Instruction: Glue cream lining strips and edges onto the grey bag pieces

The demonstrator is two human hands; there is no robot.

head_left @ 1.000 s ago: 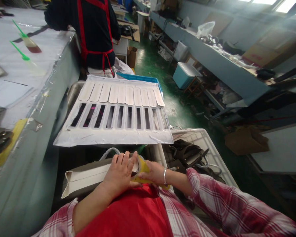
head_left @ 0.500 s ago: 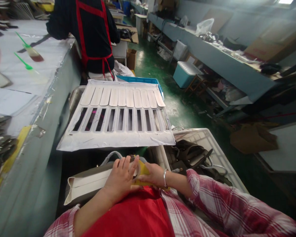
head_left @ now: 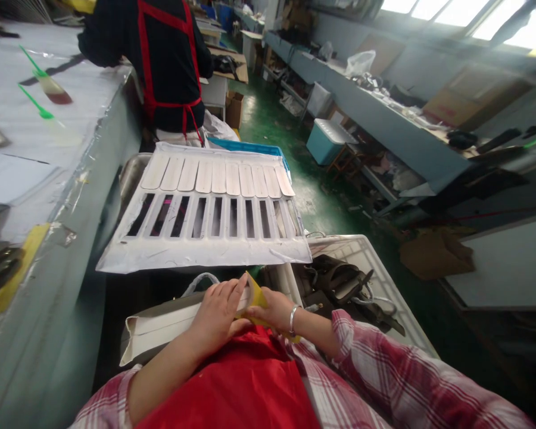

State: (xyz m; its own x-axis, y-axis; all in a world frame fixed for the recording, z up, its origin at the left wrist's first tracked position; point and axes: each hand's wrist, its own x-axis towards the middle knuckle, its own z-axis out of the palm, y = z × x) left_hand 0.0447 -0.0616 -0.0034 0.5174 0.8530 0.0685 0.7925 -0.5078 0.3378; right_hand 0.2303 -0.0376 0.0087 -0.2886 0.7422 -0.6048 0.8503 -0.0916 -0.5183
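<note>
Close to my red apron, both hands meet over a roll of yellow tape (head_left: 258, 298) with a pale round core. My right hand (head_left: 274, 310), a silver bangle at its wrist, has its fingers bent round the yellow side. My left hand (head_left: 218, 307) curves over the core side, its fingers together and its thumb lower down; part of the roll is hidden by it. Under and left of that hand lies a dark olive bag (head_left: 149, 316) with a long cream panel (head_left: 161, 333). A wrapped grey handle (head_left: 201, 281) loops up behind it.
In front lies a white slotted board (head_left: 205, 250) bearing a row of cream strips (head_left: 226, 177). A white crate (head_left: 361, 244) at right holds dark bags (head_left: 339, 280). The left workbench (head_left: 89, 107) carries green-tipped bottles (head_left: 53, 89). A co-worker (head_left: 170, 71) stands beyond, back turned.
The view has swung slightly to the right and up. My left hand's fingers have drawn closer together over the tape roll, and more of its yellow side shows.
</note>
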